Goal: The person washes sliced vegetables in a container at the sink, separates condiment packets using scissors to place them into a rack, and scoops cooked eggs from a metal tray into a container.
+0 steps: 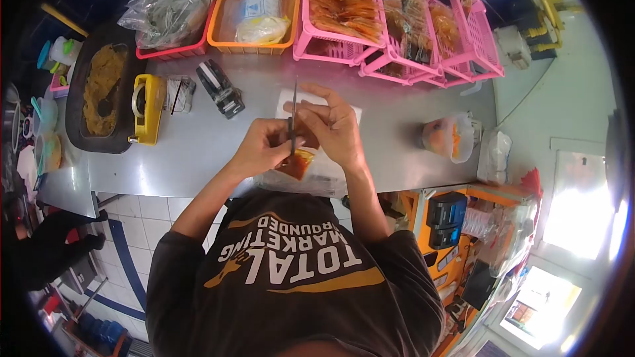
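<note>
Near the middle of the steel counter, my left hand (261, 147) is closed around the handles of a pair of dark scissors (292, 133), whose blades point away from me. My right hand (329, 122) is beside the blades, thumb and fingers pinched together on something small that I cannot make out. Under both hands lies a small clear packet (296, 164) with reddish-brown and yellow contents. A white sheet (286, 99) lies flat behind the hands. Clear plastic (311, 182) lies at the counter's front edge, close to my shirt.
Pink baskets (340, 42) of orange packets, an orange basket (254, 47) and a red basket (173, 53) line the back. Leftward are a black tape dispenser (220, 89), a yellow one (147, 109) and a dark pan (78, 133). A clear container (450, 137) stands right.
</note>
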Demonstrator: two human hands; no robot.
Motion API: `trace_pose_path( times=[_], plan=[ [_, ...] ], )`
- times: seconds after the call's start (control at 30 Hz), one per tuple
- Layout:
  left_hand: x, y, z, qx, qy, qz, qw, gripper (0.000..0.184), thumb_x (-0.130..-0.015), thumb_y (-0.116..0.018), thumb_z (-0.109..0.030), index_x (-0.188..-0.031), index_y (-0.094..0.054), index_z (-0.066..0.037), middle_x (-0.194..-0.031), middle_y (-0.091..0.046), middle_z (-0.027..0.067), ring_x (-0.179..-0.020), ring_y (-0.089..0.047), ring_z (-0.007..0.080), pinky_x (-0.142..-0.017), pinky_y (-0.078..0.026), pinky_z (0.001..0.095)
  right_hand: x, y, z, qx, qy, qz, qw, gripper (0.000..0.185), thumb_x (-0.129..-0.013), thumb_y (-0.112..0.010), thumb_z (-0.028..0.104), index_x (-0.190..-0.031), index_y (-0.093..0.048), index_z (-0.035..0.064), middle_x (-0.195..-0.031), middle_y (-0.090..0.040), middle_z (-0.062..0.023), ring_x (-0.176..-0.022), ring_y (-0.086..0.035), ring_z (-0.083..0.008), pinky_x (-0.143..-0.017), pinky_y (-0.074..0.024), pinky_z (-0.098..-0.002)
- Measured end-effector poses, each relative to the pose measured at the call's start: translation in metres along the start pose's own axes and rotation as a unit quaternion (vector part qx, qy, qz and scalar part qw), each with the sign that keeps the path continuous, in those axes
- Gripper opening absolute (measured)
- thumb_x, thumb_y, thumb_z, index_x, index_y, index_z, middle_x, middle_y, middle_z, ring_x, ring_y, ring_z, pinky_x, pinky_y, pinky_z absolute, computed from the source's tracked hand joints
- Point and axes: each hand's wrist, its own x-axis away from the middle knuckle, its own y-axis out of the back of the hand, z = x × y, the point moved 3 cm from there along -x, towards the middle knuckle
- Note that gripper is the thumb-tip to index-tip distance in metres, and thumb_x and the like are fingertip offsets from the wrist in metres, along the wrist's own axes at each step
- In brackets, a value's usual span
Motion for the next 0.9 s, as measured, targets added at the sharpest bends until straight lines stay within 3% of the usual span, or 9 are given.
trace_pose_path(
  times=[0.1,0.27,0.4,0.57,0.67,0.7,0.8,0.83,0.9],
  plan=[
    [-0.002,-0.013,-0.015,0.098,0.010,0.040,0.994,0.022,-0.094,-0.071,-0.012,-0.076,-0.063,-0.004,-0.053,-0.050,-0.0057,-0.043,-0.044,0.0024,-0.038,-0.028,0.0240,0.009,-0.003,0.001,-0.197,0.000,-0.081,0.977,0.060,-0.100,-0.060,0.002,-0.148,-0.024,-0.0015,-0.119,-0.067,-0.0208,-0.101,-0.066,-0.0173,-0.087,-0.0551,-0.0287],
    [-0.003,-0.013,-0.024,0.182,0.035,-0.115,0.976,0.023,-0.095,-0.072,-0.018,-0.079,-0.064,-0.004,-0.056,-0.053,-0.0042,-0.041,-0.042,0.0038,-0.039,-0.030,0.0234,0.051,-0.013,0.002,-0.036,0.052,-0.047,0.997,0.069,-0.096,-0.063,-0.002,-0.147,-0.016,0.0029,-0.110,-0.064,-0.0181,-0.100,-0.067,-0.0201,-0.084,-0.0572,-0.0327],
    [-0.002,-0.004,-0.031,0.174,0.047,-0.095,0.979,0.025,-0.095,-0.073,-0.021,-0.079,-0.063,-0.005,-0.056,-0.053,-0.0040,-0.041,-0.043,0.0040,-0.039,-0.031,0.0230,0.056,-0.011,-0.003,-0.003,0.021,-0.016,1.000,0.051,-0.094,-0.061,-0.008,-0.137,-0.034,0.0006,-0.111,-0.066,-0.0143,-0.096,-0.069,-0.0170,-0.078,-0.0591,-0.0300],
    [0.009,0.023,-0.054,-0.056,-0.005,0.023,0.998,0.026,-0.095,-0.073,-0.026,-0.083,-0.067,-0.003,-0.055,-0.054,-0.0045,-0.045,-0.047,0.0032,-0.041,-0.033,0.0225,0.052,-0.016,0.016,-0.053,-0.018,0.079,0.995,0.028,-0.095,-0.063,-0.006,-0.121,-0.059,0.0001,-0.112,-0.067,-0.0097,-0.098,-0.069,-0.0168,-0.080,-0.0595,-0.0281],
    [0.014,0.033,-0.064,-0.133,-0.071,0.046,0.988,0.019,-0.093,-0.073,-0.020,-0.084,-0.070,-0.004,-0.054,-0.053,-0.0034,-0.046,-0.052,0.0042,-0.041,-0.038,0.0229,0.051,-0.012,0.010,0.010,-0.043,0.086,0.995,0.026,-0.096,-0.061,-0.005,-0.122,-0.061,0.0005,-0.119,-0.066,-0.0124,-0.104,-0.068,-0.0168,-0.085,-0.0587,-0.0304],
    [0.013,0.035,-0.053,-0.158,-0.134,0.031,0.978,0.015,-0.090,-0.074,-0.018,-0.086,-0.070,-0.003,-0.054,-0.054,-0.0022,-0.048,-0.053,0.0048,-0.042,-0.039,0.0251,0.048,-0.019,0.014,0.033,0.040,0.075,0.996,0.025,-0.095,-0.060,-0.007,-0.120,-0.061,-0.0010,-0.120,-0.066,-0.0131,-0.106,-0.068,-0.0173,-0.085,-0.0579,-0.0307],
    [0.022,0.040,-0.057,-0.078,-0.111,0.020,0.991,0.019,-0.089,-0.072,-0.016,-0.079,-0.065,-0.002,-0.054,-0.057,0.0003,-0.047,-0.052,0.0057,-0.042,-0.038,0.0262,0.041,-0.020,0.006,0.003,0.012,0.079,0.997,0.029,-0.091,-0.061,-0.011,-0.118,-0.060,-0.0016,-0.117,-0.067,-0.0141,-0.105,-0.068,-0.0189,-0.085,-0.0554,-0.0290],
    [0.025,0.043,-0.058,-0.057,-0.109,0.012,0.992,0.019,-0.090,-0.073,-0.017,-0.079,-0.065,-0.002,-0.053,-0.056,0.0004,-0.046,-0.053,0.0060,-0.042,-0.038,0.0262,0.036,-0.022,0.001,0.030,0.069,0.072,0.995,0.033,-0.088,-0.062,-0.012,-0.119,-0.060,-0.0010,-0.114,-0.068,-0.0125,-0.094,-0.068,-0.0150,-0.079,-0.0548,-0.0269],
    [0.044,0.045,-0.065,-0.047,-0.119,-0.012,0.992,0.020,-0.090,-0.073,-0.018,-0.079,-0.066,-0.003,-0.053,-0.056,0.0004,-0.046,-0.054,0.0063,-0.042,-0.039,0.0263,0.034,-0.024,0.006,-0.031,0.018,0.125,0.992,0.034,-0.090,-0.066,-0.001,-0.123,-0.058,-0.0021,-0.119,-0.064,-0.0114,-0.099,-0.064,-0.0164,-0.085,-0.0526,-0.0296]
  ],
)
